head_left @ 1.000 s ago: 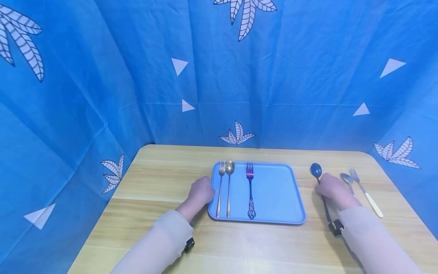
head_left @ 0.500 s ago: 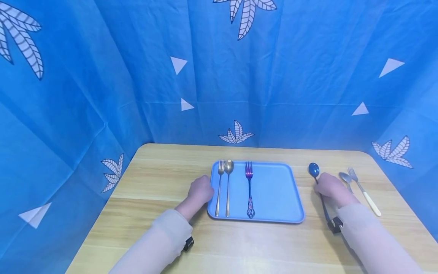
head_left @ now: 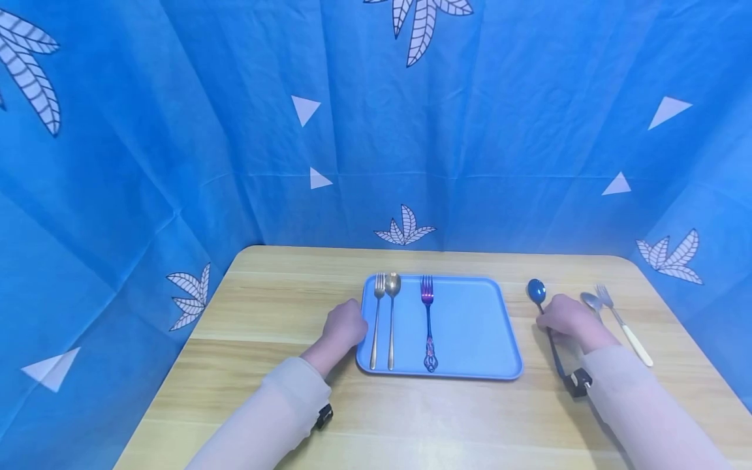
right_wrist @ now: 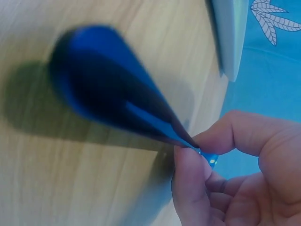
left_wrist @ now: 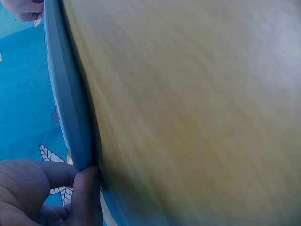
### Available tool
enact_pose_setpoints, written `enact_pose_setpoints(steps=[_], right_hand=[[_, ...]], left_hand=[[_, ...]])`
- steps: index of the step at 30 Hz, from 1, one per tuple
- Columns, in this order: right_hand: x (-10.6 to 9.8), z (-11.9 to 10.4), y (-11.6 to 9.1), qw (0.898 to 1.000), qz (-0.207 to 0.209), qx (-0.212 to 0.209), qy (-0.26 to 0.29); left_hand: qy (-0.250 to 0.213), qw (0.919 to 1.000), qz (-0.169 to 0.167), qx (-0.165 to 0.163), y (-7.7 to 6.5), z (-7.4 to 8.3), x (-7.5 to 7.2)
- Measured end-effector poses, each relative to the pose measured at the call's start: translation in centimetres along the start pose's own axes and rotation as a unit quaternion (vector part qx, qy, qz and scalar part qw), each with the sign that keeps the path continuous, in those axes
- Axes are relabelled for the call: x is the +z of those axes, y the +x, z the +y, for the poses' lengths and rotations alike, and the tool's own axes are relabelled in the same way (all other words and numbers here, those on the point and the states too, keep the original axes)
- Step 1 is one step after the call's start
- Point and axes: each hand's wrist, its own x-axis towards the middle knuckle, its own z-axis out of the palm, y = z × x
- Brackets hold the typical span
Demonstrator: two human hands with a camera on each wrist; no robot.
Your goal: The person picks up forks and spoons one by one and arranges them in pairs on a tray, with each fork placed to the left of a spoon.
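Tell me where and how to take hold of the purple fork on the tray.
I'd pinch the purple fork mid-handle, from above and the right. It lies flat on the tray, handle toward the person, with bare tray on its right and a gold spoon on its left. The right hand, pinching the dark spoon, would likely need freeing first.

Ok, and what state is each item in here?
Blue tray: edge pinched by left hand
Dark blue spoon: handle pinched by right hand
Gold fork: lying in tray
Gold spoon: lying in tray
Purple fork: lying in tray
Silver spoon: on table, partly hidden
White-handled fork: on table
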Motion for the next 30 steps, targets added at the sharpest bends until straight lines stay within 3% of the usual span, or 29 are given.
enact_pose_setpoints(steps=[22, 30], right_hand=[[-1.0, -2.1, -1.0, 0.999, -0.026, 0.003, 0.044], [-1.1, -3.5, -1.6, 0.999, -0.015, -0.005, 0.048]], left_hand=[[0.006, 1.0000, 0.002, 0.007, 0.1, 0.1, 0.3], [0.009, 1.0000, 0.003, 0.004, -0.2, 0.3, 0.0]])
